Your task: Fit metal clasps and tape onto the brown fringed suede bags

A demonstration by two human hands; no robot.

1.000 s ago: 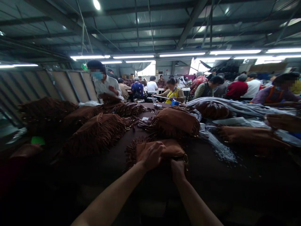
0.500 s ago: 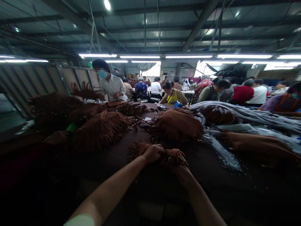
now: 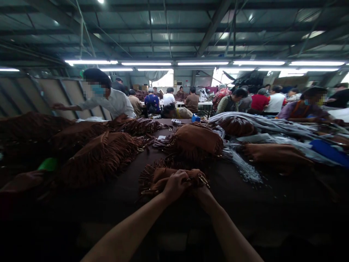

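A brown fringed bag (image 3: 160, 175) lies on the dark table in front of me, its fringe spread toward the left. My left hand (image 3: 176, 185) is closed on the bag's upper side near the middle, fingers curled into the brown material. At the bag's right end, my right hand (image 3: 204, 195) grips from below, and its fingers are mostly hidden. Just above that hand sits a gold-coloured metal clasp (image 3: 204, 180). Dim light hides what the fingertips touch.
Brown fringed bags lie beyond my hands: one (image 3: 197, 138) ahead, another (image 3: 100, 156) to the left, one (image 3: 275, 153) to the right. Pale strands (image 3: 245, 169) hang over the table (image 3: 141, 162). Another person's hand (image 3: 24, 180) is at the left near a green object (image 3: 48, 164).
The view has turned to the right. My left hand has drawn slightly toward me, and more of the bag's brown body shows. The masked co-worker in white has stretched out an arm.
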